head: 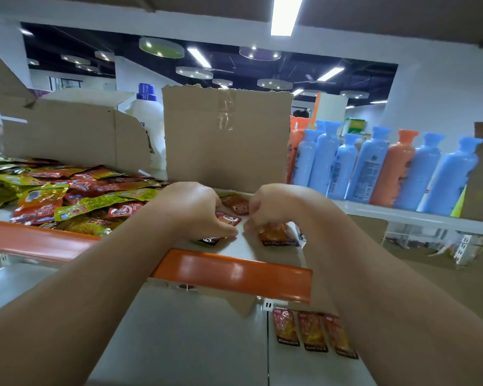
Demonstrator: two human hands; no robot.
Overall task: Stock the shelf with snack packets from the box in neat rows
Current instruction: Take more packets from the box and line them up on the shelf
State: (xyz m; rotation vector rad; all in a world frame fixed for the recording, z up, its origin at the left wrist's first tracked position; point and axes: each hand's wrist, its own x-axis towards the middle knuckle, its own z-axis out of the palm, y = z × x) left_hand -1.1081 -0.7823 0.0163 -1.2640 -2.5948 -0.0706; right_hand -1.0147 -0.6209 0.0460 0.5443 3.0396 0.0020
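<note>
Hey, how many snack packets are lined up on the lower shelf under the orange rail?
3. All lie side by side on the lower shelf: left packet, middle packet, right packet. The right forearm crosses beside them and may hide more.

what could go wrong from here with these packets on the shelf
1. The left hand and right hand pinch a red packet and an orange packet near the shelf's orange rail; a slip might drop one onto the row of three packets below.
2. The loose pile lies beside the left hand and may slide into the new row.
3. The cardboard flap stands upright behind the hands and could fold onto them.
</note>
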